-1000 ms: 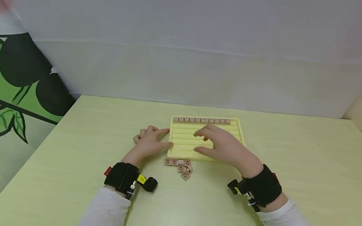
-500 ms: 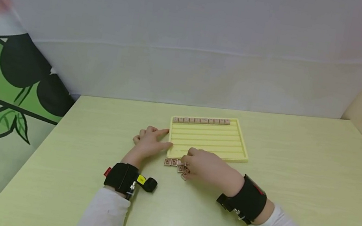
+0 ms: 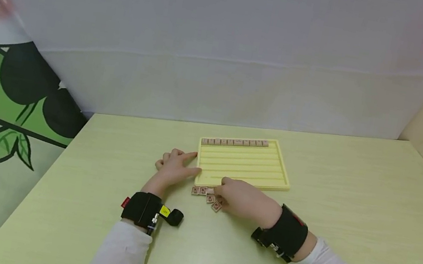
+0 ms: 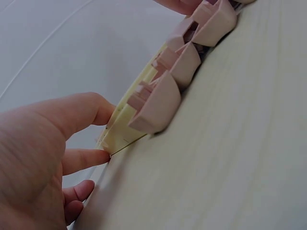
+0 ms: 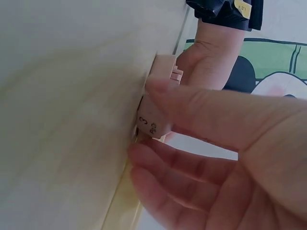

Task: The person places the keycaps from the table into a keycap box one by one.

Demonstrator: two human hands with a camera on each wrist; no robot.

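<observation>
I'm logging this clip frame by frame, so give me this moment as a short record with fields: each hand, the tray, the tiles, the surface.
left hand: fingers rest against the tray's left edge, holding nothing
right hand: over the loose tiles, thumb and fingers pinching one tile
tray: yellow, grooved, flat on the table
row of tiles: fills the tray's far groove; the other grooves are bare
loose tiles: small cluster on the table just in front of the tray
table: pale green wood-grain top
</observation>
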